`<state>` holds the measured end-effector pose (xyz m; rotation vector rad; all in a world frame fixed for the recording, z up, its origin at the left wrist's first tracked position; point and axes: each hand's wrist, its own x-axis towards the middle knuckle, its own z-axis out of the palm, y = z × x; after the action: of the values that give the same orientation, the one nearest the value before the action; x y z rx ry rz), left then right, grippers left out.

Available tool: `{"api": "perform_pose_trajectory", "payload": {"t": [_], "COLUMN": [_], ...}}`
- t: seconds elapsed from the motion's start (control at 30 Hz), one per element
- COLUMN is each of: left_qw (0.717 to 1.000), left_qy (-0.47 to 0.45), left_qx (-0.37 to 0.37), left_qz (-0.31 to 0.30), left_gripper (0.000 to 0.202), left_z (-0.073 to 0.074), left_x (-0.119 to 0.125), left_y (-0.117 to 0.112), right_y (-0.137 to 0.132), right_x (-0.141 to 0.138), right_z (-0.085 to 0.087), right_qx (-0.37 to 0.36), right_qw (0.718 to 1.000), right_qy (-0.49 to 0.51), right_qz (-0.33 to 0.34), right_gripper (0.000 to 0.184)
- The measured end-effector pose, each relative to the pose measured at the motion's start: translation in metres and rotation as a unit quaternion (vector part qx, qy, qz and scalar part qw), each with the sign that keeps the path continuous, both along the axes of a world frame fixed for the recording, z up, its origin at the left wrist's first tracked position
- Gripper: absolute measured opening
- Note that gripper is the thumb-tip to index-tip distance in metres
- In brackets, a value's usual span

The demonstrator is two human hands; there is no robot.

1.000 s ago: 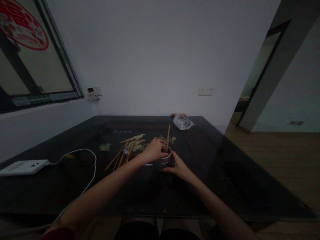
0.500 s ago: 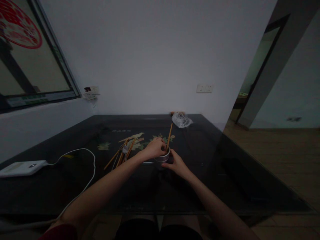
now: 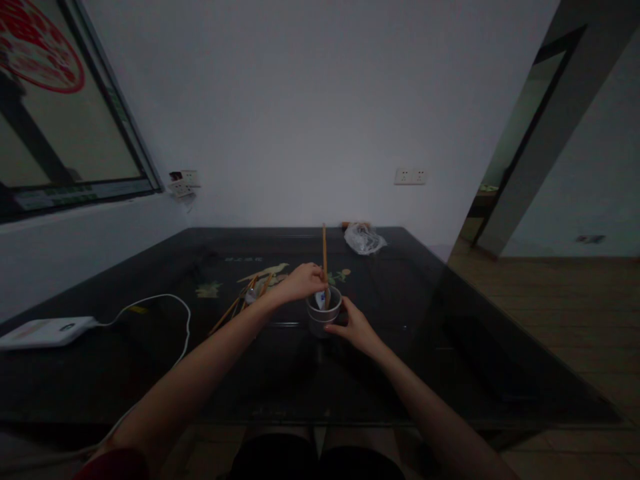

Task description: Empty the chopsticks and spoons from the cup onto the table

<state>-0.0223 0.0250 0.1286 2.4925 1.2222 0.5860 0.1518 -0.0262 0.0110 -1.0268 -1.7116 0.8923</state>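
Observation:
A grey metal-looking cup (image 3: 319, 325) stands upright on the dark table in front of me. My right hand (image 3: 357, 329) is closed around its right side, thumb at the front. Wooden chopsticks (image 3: 325, 253) stand nearly upright with their lower ends inside the cup. My left hand (image 3: 303, 281) is above the left rim, its fingers pinched on the chopsticks. A small white piece with a blue mark (image 3: 321, 300), perhaps a spoon, shows inside the cup. Left of the cup, partly behind my left forearm, lie more chopsticks (image 3: 227, 316) and a metal spoon (image 3: 251, 295).
A white power bank (image 3: 47, 332) with a white cable (image 3: 188, 327) lies at the left. A crumpled clear plastic bag (image 3: 364, 239) sits at the far edge by the wall. A dark flat object (image 3: 490, 360) lies at the right.
The chopsticks have swung from a rightward lean to nearly upright. My left hand has lifted slightly off the cup's mouth, exposing the white piece. My right hand stays on the cup.

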Motion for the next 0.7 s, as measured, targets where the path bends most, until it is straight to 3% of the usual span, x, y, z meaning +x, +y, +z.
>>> {"api": "perform_pose_trajectory", "payload": {"t": [0.1,0.2,0.33,0.4,0.47,0.57,0.7], "left_qw": [0.995,0.972,0.935,0.945,0.972,0.993,0.997], "left_qy": [-0.096,-0.228,-0.354,-0.325,-0.231,-0.104,-0.026], "left_qx": [-0.033,-0.057,-0.027,-0.023,-0.043,-0.059,-0.055], "left_qz": [0.021,-0.006,-0.012,-0.013,-0.013,0.018,0.052], "left_gripper": [0.022,0.020,0.021,0.020,0.020,0.021,0.024], "left_z": [0.011,0.030,0.060,0.069,0.068,0.052,0.032], "left_x": [-0.003,-0.005,-0.011,-0.016,-0.021,-0.023,-0.028], "left_y": [0.003,0.000,-0.011,-0.014,-0.012,-0.007,0.002], "right_y": [0.001,0.001,-0.002,-0.003,-0.004,-0.004,-0.003], "right_x": [0.000,0.000,-0.001,-0.001,-0.002,-0.002,0.000], "right_z": [-0.001,-0.001,0.002,0.004,0.005,0.005,0.003], "right_qx": [0.006,0.011,-0.005,-0.006,0.002,0.013,0.007], "right_qw": [1.000,1.000,1.000,1.000,1.000,1.000,1.000], "right_qy": [-0.007,-0.017,-0.022,-0.022,-0.021,-0.017,-0.018], "right_qz": [0.000,-0.005,-0.013,-0.015,-0.016,-0.014,-0.010], "right_gripper": [0.062,0.061,0.061,0.060,0.060,0.059,0.061]}}
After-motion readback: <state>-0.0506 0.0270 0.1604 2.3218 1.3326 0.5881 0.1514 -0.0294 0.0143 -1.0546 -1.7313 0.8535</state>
